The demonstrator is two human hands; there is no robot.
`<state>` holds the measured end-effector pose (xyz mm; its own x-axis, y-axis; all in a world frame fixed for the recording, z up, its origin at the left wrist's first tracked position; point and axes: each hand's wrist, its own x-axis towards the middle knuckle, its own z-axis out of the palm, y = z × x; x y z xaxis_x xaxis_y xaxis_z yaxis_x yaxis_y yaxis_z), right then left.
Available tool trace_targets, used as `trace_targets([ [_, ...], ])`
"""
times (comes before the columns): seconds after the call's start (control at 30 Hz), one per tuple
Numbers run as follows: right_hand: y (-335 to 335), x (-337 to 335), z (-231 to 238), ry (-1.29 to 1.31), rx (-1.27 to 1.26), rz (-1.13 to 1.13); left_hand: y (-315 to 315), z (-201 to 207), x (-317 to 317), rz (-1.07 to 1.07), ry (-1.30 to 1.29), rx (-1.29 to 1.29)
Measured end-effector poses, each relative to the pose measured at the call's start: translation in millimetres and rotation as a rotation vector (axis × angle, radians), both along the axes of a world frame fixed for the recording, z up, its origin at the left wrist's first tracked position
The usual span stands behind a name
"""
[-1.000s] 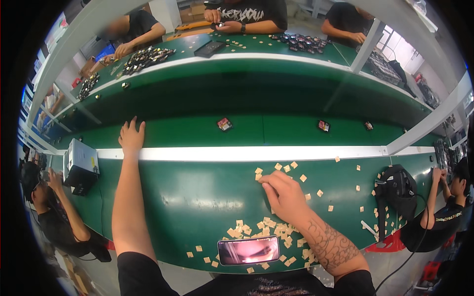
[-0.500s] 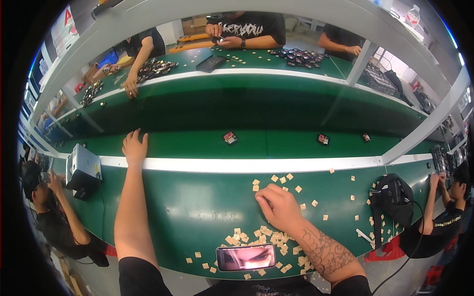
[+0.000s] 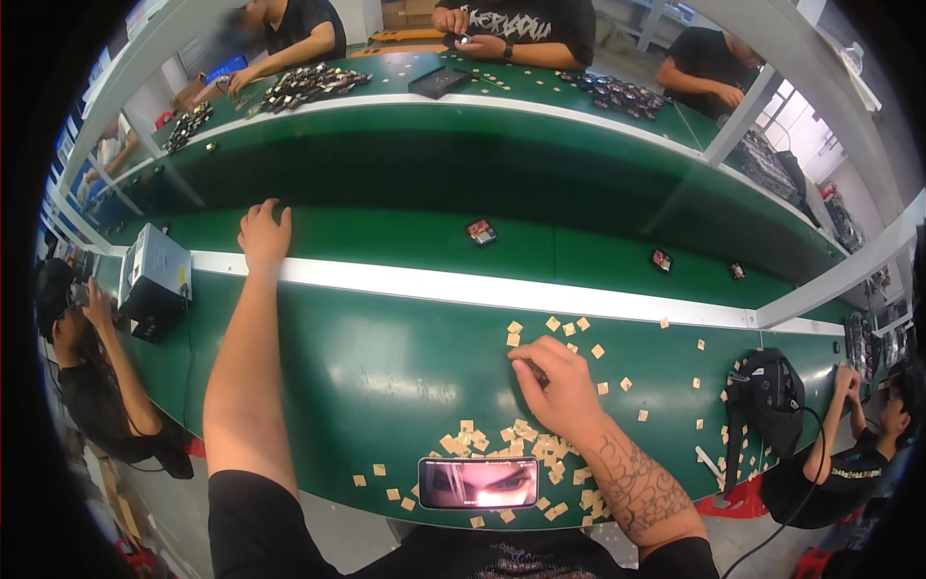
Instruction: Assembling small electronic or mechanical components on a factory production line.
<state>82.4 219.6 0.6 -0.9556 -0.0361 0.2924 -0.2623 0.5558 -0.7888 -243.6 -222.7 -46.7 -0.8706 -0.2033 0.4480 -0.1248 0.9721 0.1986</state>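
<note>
1. Left hand [image 3: 264, 236]: forearm reaches across the white rail [image 3: 434, 282]; hand over the far green strip [image 3: 386, 232], palm down, fingers loosely parted. Grip released; nothing seen in it. Contact with the strip: cannot tell.
2. Right hand [image 3: 558, 384]: over the middle of the near green table [image 3: 367, 376], fingers curled inward, thumb toward the index finger. Cannot tell whether anything is pinched there.
3. Small tan squares [image 3: 513, 340]: a few lie just beyond the right hand's fingertips; more scattered to the right. Dense heap [image 3: 540, 447] nearer, left of the tattooed right forearm.
4. Phone [image 3: 478, 482]: lying at the near edge, against the heap, screen lit.
5. Far strip: dark unit with red marking [image 3: 480, 232], right of the left hand, well apart; two similar units farther right.
6. Left end of table: grey box [image 3: 157, 280]. Right end: black bag [image 3: 772, 391], squares around it.
7. Far bench: black tray [image 3: 440, 82] between piles of dark parts [image 3: 313, 87]; co-workers' hands beyond.
</note>
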Motion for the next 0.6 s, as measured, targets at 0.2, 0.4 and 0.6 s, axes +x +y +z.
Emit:
trace_targets([
  [0.2,2.8,-1.6,-4.9,0.073,0.04,0.0,5.2,-1.4,-0.8,0.018,-0.001,-0.001],
  [0.4,1.9,-0.4,-3.1,0.042,0.024,0.008,1.4,0.2,1.5,0.022,-0.011,0.006],
  [0.6,5.1,-0.6,-5.5,0.027,-0.019,0.011,4.0,-1.3,-1.7,0.021,-0.014,0.003],
])
